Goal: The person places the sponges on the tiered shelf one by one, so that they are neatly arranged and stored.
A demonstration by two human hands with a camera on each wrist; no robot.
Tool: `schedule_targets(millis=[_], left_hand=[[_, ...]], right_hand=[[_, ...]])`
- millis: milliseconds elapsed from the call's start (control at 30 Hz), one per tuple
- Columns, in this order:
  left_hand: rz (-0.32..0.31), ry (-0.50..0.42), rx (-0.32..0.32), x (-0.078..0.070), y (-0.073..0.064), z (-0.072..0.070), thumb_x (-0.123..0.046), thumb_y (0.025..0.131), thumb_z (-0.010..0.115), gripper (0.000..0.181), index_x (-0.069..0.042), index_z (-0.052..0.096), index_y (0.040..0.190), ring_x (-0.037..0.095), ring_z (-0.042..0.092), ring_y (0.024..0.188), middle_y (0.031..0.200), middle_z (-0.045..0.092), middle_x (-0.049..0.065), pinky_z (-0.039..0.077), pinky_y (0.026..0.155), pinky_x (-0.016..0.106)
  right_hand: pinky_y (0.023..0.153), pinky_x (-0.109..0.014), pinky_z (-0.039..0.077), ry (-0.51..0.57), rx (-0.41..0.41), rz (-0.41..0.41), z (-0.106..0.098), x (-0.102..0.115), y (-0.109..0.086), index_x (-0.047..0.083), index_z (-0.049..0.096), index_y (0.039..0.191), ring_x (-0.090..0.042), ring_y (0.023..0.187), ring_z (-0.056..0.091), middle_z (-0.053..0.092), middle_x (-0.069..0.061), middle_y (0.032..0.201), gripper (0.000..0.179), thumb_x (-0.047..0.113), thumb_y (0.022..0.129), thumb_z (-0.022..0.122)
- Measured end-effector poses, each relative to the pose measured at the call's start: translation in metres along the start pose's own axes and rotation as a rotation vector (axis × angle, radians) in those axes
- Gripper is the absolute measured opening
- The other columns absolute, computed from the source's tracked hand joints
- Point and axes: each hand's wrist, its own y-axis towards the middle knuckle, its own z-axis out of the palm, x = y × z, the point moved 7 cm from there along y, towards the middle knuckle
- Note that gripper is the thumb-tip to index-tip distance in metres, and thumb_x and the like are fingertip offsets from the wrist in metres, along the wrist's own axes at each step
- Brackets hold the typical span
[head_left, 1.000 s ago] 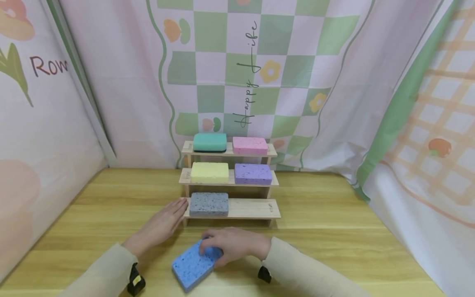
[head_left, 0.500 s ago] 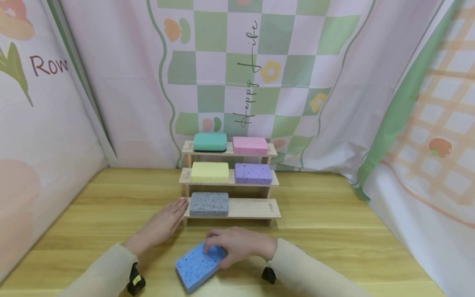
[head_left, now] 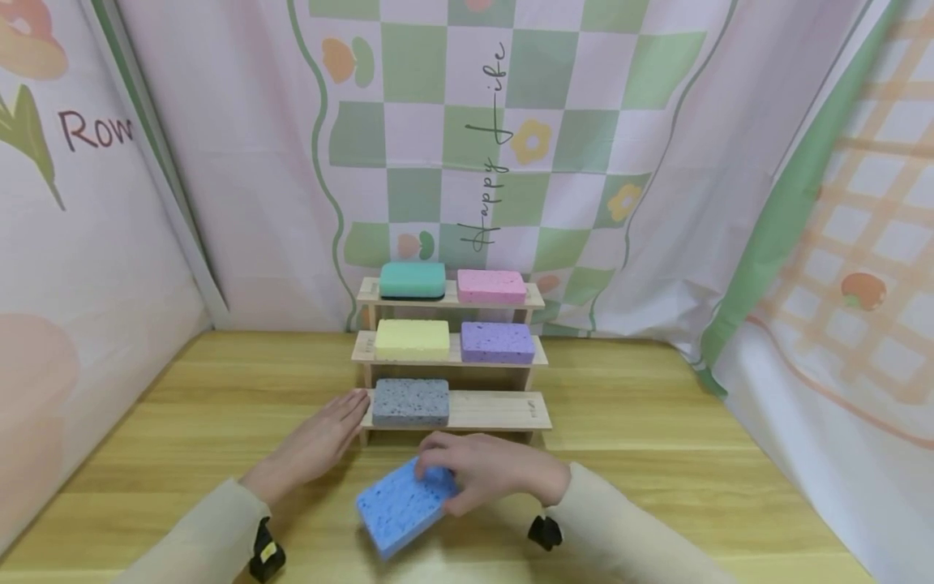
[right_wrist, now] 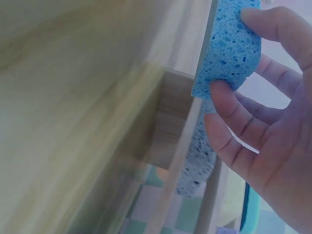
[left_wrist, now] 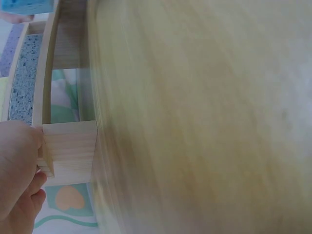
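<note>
A blue sponge [head_left: 404, 504] is in my right hand [head_left: 496, 466], pinched at its right end between thumb and fingers. It hangs tilted in front of the three-tier wooden shelf [head_left: 499, 410]. The right wrist view shows the thumb and fingertips on opposite edges of the blue sponge [right_wrist: 231, 46]. My left hand [head_left: 314, 442] holds the left end of the bottom tier; in the left wrist view its fingers [left_wrist: 35, 187] lie on both sides of the board's end. A grey speckled sponge [head_left: 411, 401] sits on the left of that tier, with bare board to its right.
On the middle tier lie a yellow sponge [head_left: 412, 339] and a purple sponge [head_left: 497, 342]. A teal sponge [head_left: 412, 280] and a pink sponge [head_left: 491, 285] occupy the top tier. The wooden table [head_left: 642, 454] extends around the shelf, with a printed curtain [head_left: 474, 138] behind.
My right hand has carried the blue sponge right and slightly up towards the shelf, now seemingly raised off the table. My left hand has stayed at the shelf's end.
</note>
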Motion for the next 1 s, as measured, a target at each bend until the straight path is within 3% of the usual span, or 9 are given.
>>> schedule_targets(millis=[400,1000], left_hand=[[0.01,0.0,-0.015,-0.002,0.0,-0.003,-0.01,0.094,0.051,0.042,0.011,0.043,0.13,0.038,0.037,0.125,0.135,0.04,0.026,0.031,0.103,0.049],[0.032,-0.005,-0.046,-0.002,-0.001,-0.003,-0.008,0.092,0.054,0.043,0.011,0.043,0.13,0.039,0.038,0.124,0.134,0.041,0.027,0.032,0.102,0.05]], right_hand=[[0.074,-0.018,0.049,0.025,-0.068,0.044,-0.026,0.002,-0.016,0.02,0.055,0.111,-0.005,0.089,0.051,0.045,-0.002,0.127,0.04,0.013,0.075,0.07],[0.07,-0.016,0.048,-0.046,-0.209,0.059,-0.06,-0.002,-0.038,0.017,0.056,0.109,-0.011,0.088,0.052,0.047,-0.005,0.126,0.037,0.016,0.075,0.071]])
